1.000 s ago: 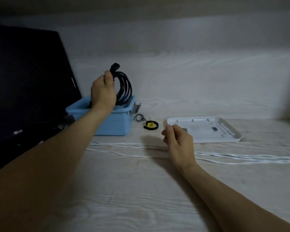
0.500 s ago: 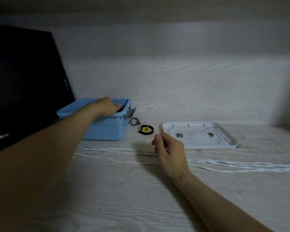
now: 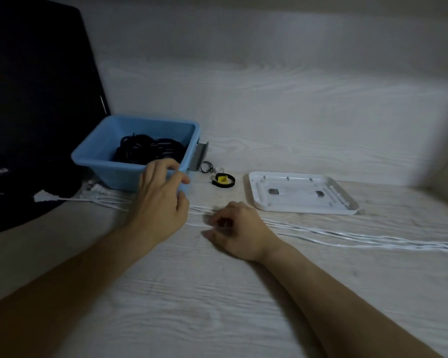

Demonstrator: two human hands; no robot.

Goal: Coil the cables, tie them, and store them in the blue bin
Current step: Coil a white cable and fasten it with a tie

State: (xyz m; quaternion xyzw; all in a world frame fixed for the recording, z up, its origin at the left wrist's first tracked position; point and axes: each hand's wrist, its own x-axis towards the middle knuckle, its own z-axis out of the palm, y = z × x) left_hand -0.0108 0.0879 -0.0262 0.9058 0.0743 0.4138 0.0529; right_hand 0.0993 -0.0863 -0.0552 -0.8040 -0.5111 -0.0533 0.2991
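Thin, limp white cable [image 3: 347,235], likely light and tangle-prone; best gathered near plug [image 3: 42,196] at nine o'clock. Left hand [image 3: 161,202] loosely spread, empty; right hand [image 3: 239,229] curled, contents unclear.

The black cable [image 3: 150,149] now lies in the blue bin [image 3: 109,161], released. The left hand [image 3: 161,200] is out, empty, just before it.
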